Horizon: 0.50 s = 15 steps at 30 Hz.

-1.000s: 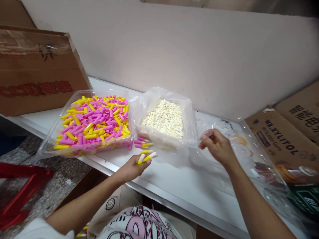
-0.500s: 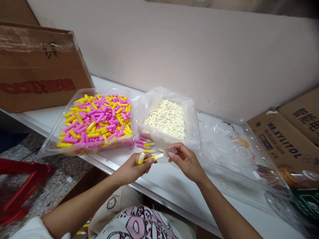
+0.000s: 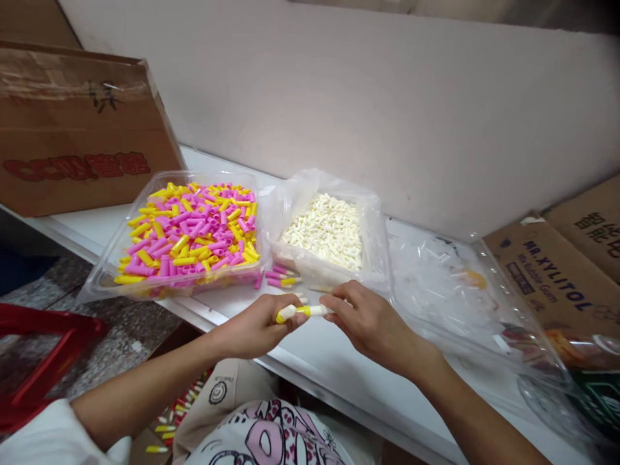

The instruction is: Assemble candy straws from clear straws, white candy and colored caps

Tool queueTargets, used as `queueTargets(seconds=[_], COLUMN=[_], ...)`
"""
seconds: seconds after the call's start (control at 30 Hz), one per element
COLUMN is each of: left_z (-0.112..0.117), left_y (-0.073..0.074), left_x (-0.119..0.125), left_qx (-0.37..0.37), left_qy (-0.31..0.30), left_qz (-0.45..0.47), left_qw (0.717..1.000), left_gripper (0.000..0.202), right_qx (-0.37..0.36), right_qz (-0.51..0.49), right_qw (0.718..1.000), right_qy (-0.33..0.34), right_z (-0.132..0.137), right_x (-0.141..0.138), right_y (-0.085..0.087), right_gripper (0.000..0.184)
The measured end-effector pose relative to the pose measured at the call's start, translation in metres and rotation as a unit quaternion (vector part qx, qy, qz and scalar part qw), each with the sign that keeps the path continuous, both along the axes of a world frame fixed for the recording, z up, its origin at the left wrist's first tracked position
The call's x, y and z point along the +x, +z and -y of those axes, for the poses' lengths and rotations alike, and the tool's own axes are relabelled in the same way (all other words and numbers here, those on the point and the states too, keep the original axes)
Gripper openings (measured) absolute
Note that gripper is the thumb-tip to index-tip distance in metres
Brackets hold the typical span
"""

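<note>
My left hand (image 3: 259, 325) is closed around small yellow-and-white pieces (image 3: 296, 311) over the front of the white shelf (image 3: 334, 361). My right hand (image 3: 371, 320) pinches the right end of the same pieces, so both hands meet in the middle. Behind them a clear tray (image 3: 145, 287) holds many pink and yellow caps (image 3: 191, 229). To its right a bag-lined tray (image 3: 375, 258) holds white sticks (image 3: 327, 229). Several finished pink and yellow pieces (image 3: 281, 278) lie on the shelf between the trays and my hands.
A brown carton (image 3: 72, 129) stands at the back left. A large clear bag of transparent parts (image 3: 460, 290) lies at the right, with cartons (image 3: 557, 284) beyond it. A red stool (image 3: 43, 361) sits on the floor at the left. More finished pieces (image 3: 169, 426) lie below the shelf.
My right hand came from the clear bag at the right over to my left hand and now grips the end of the yellow-and-white pieces. The left hand shifted slightly right.
</note>
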<state>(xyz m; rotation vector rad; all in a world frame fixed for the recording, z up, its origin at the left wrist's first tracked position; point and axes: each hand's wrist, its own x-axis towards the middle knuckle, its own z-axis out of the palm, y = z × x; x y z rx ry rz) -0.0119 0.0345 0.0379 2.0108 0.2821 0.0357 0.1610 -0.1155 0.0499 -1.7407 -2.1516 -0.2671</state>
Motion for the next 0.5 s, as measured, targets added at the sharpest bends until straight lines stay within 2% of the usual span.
queueTargets(seconds=[0.1,0.17,0.23,0.3,0.33,0.37,0.43,0.47,0.5], left_z=[0.002,0.005,0.007,0.008,0.008,0.007,0.004,0.002,0.000], left_y=[0.004,0.006,0.005,0.001,-0.002,-0.006,-0.017,-0.024,-0.033], left_x=[-0.001,-0.001,0.001,0.004,0.006,0.008,0.012,0.015,0.017], left_qx=[0.028,0.090,0.203,0.349,0.419,0.480,0.551,0.562,0.561], left_qy=[-0.030,-0.047,-0.066,-0.082,-0.092,-0.105,-0.153,-0.182,-0.202], left_qz=[0.001,0.027,0.078,0.136,0.160,0.178,0.205,0.211,0.210], left_qw=[0.999,0.995,0.974,0.923,0.889,0.853,0.795,0.779,0.775], left_gripper=[0.032,0.028,0.022,0.019,0.020,0.020,0.020,0.019,0.020], right_qx=[0.024,0.028,0.019,-0.019,-0.058,-0.117,-0.274,-0.345,-0.390], right_qz=[-0.081,-0.134,-0.173,-0.237,-0.290,-0.352,-0.467,-0.500,-0.509], right_qw=[0.996,0.990,0.984,0.971,0.954,0.924,0.829,0.781,0.755], right_qy=[0.031,0.044,0.038,-0.008,-0.047,-0.088,-0.142,-0.146,-0.137], right_z=[0.001,0.002,0.002,-0.001,-0.003,-0.005,-0.009,-0.010,-0.010], right_x=[-0.003,-0.006,-0.011,-0.017,-0.020,-0.023,-0.026,-0.024,-0.019], right_y=[-0.004,-0.008,-0.013,-0.018,-0.020,-0.022,-0.026,-0.027,-0.027], right_gripper=[0.015,0.013,0.014,0.023,0.029,0.035,0.044,0.047,0.049])
